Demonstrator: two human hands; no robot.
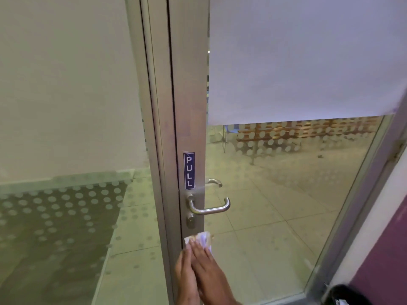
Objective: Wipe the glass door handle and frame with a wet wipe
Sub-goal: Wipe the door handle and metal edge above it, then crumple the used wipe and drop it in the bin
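The glass door's aluminium frame (191, 119) runs down the middle of the view, with a blue PULL sticker (189, 171) on it. Below the sticker sit the steel lever handle (210, 208) and a lock cylinder (190, 220). A white wet wipe (201, 238) lies flat against the frame just under the lock. My right hand (209, 267) presses on the wipe with its fingers stretched out. My left hand (184, 272) lies beside it on the frame, and its fingertips touch the wipe's lower left edge.
A white blind (304, 58) covers the upper door glass. A fixed glass panel with frosted dots (61, 216) stands to the left. Through the glass I see a tiled floor and wooden benches (293, 133). A purple wall (387, 249) and a dark object (345, 296) are at the lower right.
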